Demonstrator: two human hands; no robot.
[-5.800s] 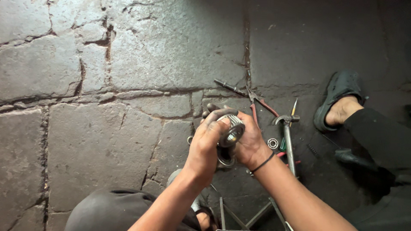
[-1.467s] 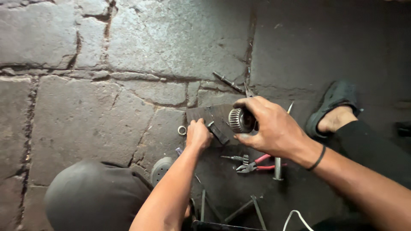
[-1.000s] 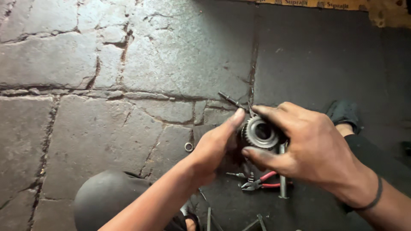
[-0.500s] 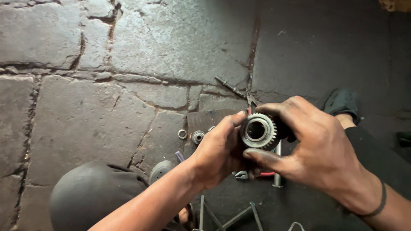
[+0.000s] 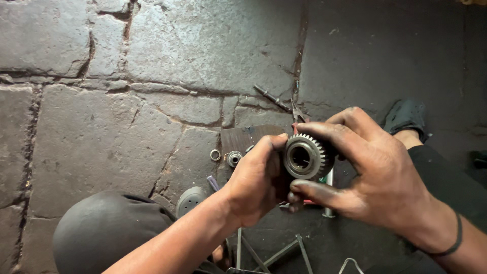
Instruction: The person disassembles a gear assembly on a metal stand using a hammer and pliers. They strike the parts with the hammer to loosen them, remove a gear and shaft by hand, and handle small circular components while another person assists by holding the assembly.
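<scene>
Both hands meet over a round, toothed steel gear with a hollow bore (image 5: 306, 156), held above the cracked grey stone floor (image 5: 101, 127). The right hand (image 5: 375, 177) is clamped on it — index finger over the top teeth, thumb under the rim — so the open bore faces the camera. The left hand (image 5: 256, 180) presses against the gear's left side, thumb at its edge, seemingly steadying it; whether it grips anything of its own is hidden. On the floor just left lie a small metal ring (image 5: 215, 155) and a short steel bushing (image 5: 234, 158). Red-handled pliers (image 5: 297, 114) are mostly covered by the hands — only tips show.
</scene>
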